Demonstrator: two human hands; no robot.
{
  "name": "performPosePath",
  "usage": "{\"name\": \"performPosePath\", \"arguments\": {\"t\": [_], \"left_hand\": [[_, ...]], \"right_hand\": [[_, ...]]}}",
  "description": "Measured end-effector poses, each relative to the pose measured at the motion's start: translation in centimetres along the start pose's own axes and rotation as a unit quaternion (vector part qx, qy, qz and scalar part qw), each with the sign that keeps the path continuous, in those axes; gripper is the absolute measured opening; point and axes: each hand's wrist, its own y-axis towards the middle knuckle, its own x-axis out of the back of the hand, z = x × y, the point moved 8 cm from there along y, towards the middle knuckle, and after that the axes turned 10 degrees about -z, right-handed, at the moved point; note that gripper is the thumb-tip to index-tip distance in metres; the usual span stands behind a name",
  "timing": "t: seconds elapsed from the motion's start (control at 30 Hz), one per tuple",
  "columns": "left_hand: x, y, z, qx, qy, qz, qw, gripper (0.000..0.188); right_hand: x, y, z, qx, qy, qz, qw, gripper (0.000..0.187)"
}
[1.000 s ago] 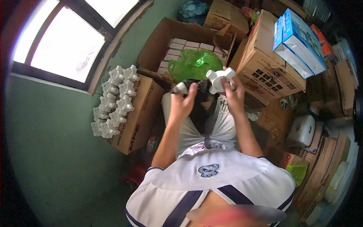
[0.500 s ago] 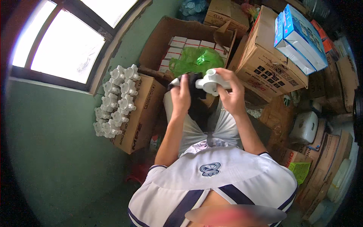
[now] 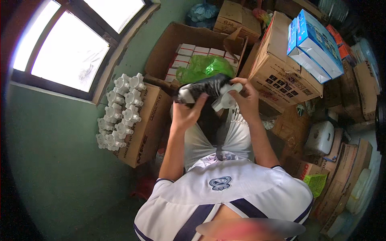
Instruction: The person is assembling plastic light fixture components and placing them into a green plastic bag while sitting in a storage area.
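Note:
My right hand grips a white plastic pipe junction fitting, round with short tube stubs. Across from it, my left hand is closed around a black cloth, smeared by motion. A white patch shows at the cloth's left end; I cannot tell what it is. The cloth's right end reaches the fitting. Both hands are over my lap. To the left, several similar white fittings stand grouped along a closed cardboard box.
Beyond my hands, an open carton contains small white boxes and a green plastic bag. A large cardboard box at the right bears blue-and-white boxes. Stacked cartons and a lime-green basket line the right side.
The black cloth has stretched out wider between my hands. The fitting has tilted and dropped slightly nearer to me, and my left hand has shifted lower and to the left.

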Motion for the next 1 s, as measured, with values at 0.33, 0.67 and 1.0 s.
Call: {"name": "performPosePath", "arguments": {"t": [0.33, 0.67, 1.0], "left_hand": [[-9.0, -4.8, -3.2, -0.269, 0.05, 0.098, 0.957, 0.048], [-7.9, -2.8, -2.0, -0.272, 0.106, 0.03, 0.956, 0.034], [-2.4, -0.6, -9.0, -0.253, 0.185, 0.062, 0.948, 0.023]], "right_hand": [[-6.2, 0.6, -0.2, -0.099, 0.674, 0.119, 0.722, 0.084], [-4.7, -1.1, -0.2, -0.248, 0.633, 0.025, 0.733, 0.082], [-3.3, -0.2, -1.1, -0.29, 0.612, 0.071, 0.732, 0.079]]}}
